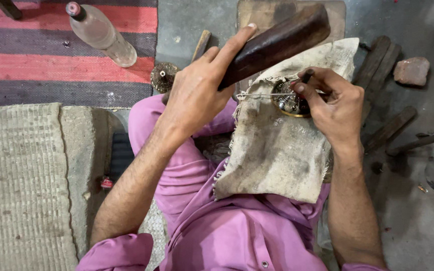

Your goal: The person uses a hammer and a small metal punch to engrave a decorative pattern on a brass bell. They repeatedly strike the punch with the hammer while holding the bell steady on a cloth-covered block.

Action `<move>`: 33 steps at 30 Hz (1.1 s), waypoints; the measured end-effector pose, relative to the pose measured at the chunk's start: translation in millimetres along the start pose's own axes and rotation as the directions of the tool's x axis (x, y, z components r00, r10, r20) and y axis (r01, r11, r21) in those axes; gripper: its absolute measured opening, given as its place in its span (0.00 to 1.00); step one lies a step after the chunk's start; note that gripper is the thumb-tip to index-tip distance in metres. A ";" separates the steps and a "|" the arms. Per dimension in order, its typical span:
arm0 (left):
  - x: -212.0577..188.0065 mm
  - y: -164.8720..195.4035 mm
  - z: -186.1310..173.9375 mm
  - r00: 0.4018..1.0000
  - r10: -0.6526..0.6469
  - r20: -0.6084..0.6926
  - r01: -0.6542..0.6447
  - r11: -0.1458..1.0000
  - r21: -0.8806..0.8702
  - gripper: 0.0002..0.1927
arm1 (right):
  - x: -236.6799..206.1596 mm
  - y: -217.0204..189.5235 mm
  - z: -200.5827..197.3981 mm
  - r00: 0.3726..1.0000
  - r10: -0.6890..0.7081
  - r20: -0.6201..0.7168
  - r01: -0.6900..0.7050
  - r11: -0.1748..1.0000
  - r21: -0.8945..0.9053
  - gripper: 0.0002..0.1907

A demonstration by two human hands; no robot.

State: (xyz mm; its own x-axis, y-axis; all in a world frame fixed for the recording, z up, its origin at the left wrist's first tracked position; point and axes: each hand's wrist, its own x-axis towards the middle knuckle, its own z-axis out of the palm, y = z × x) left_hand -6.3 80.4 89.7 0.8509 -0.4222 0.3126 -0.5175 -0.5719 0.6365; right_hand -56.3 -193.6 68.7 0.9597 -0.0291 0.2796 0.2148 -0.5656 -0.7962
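Left hand (197,93) grips dark wooden mallet (272,42) raised over round brass piece (288,103) (on burlap cloth (272,150)), right hand (335,108) pinching small punch (307,76) on it

A cloth (277,150) lies over the person's lap. On it sits a small round metal piece (290,103). A bottle (101,32) lies on the rug (51,55), far left. Wooden sticks (383,100) and what may be a stone (411,70) lie on the floor (408,211) at right.
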 end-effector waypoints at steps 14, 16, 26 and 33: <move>0.1 -1.4 8.8 0.993 0.034 0.117 -0.070 0.942 0.327 0.45 | 0.7 3.5 -1.1 1.000 0.000 0.010 0.001 0.993 -0.118 0.08; -1.8 -1.7 9.0 0.996 0.079 0.039 -0.084 0.988 0.128 0.45 | 0.6 5.5 -0.6 1.000 0.003 0.017 -0.001 0.992 -0.127 0.07; 3.4 -10.5 13.0 0.992 0.117 0.047 -0.126 0.878 0.462 0.43 | 3.2 -0.5 -1.0 0.999 -0.009 0.036 0.011 0.999 -0.046 0.09; -1.8 -8.5 16.2 0.999 0.050 0.016 -0.052 0.891 0.451 0.41 | 5.2 12.6 -5.0 0.998 -0.016 0.060 0.016 1.000 0.004 0.09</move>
State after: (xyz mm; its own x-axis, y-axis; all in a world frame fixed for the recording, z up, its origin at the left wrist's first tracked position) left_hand -4.9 74.6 72.3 0.8221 -0.4617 0.3330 -0.5461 -0.8049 0.2323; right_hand -49.5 -204.9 62.8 0.9652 0.0298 0.2596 0.2309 -0.5629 -0.7936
